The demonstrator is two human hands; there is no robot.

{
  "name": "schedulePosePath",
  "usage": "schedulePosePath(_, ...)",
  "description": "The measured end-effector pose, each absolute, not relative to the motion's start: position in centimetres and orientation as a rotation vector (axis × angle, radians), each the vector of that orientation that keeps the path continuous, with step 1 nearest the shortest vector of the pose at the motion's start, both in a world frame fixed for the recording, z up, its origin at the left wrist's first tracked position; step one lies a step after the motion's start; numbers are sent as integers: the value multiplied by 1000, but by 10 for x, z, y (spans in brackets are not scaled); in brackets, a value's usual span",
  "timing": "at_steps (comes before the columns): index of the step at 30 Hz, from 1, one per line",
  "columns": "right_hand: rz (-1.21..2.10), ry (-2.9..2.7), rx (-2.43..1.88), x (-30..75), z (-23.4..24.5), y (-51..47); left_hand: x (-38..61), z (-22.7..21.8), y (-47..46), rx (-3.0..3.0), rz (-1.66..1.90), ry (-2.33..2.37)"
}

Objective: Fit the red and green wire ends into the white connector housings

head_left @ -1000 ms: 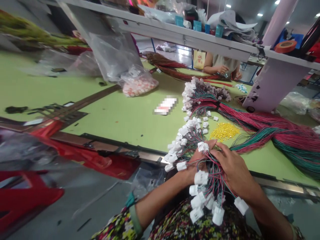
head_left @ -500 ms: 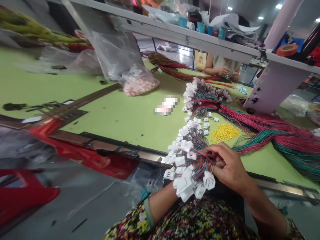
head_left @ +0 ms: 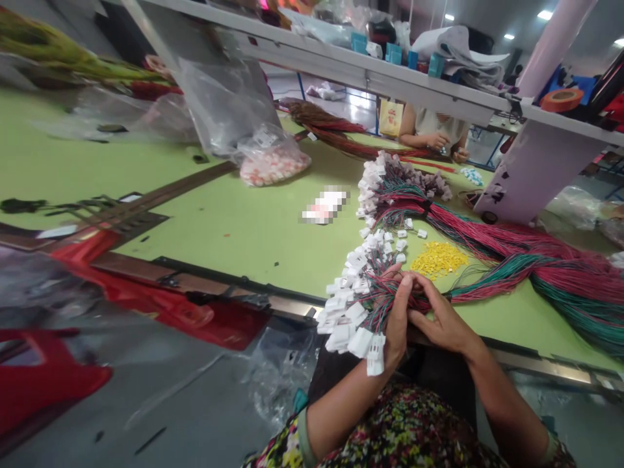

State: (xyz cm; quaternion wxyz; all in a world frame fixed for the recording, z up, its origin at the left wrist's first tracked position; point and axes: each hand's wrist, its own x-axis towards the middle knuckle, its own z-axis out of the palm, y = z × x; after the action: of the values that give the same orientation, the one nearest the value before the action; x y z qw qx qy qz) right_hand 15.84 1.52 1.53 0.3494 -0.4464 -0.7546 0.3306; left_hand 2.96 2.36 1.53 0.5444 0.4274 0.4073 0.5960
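The wire bundle is clasped by the closed left grip and right grip just above the worktop edge, white connectors fanned outward; strands are best kept untangled by a firm, even hold.

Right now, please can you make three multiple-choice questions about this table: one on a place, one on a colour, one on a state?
1. Where do the small yellow pieces lie? A) on the green table B) on the shelf C) inside a plastic bag
2. What colour are the connectors on the wires? A) red B) black C) white
3. What does the right hand do? A) holds a tape roll B) touches the wire bundle C) hangs away from the table

1 A: the pile sits directly on the tabletop.
2 C: all show white.
3 B: its fingers lie on the wires.
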Motion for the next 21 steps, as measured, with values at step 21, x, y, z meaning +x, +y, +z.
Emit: schedulePosePath(21,215,-2122,-1290,144,-11,-7,3,33,51,366,1272,416)
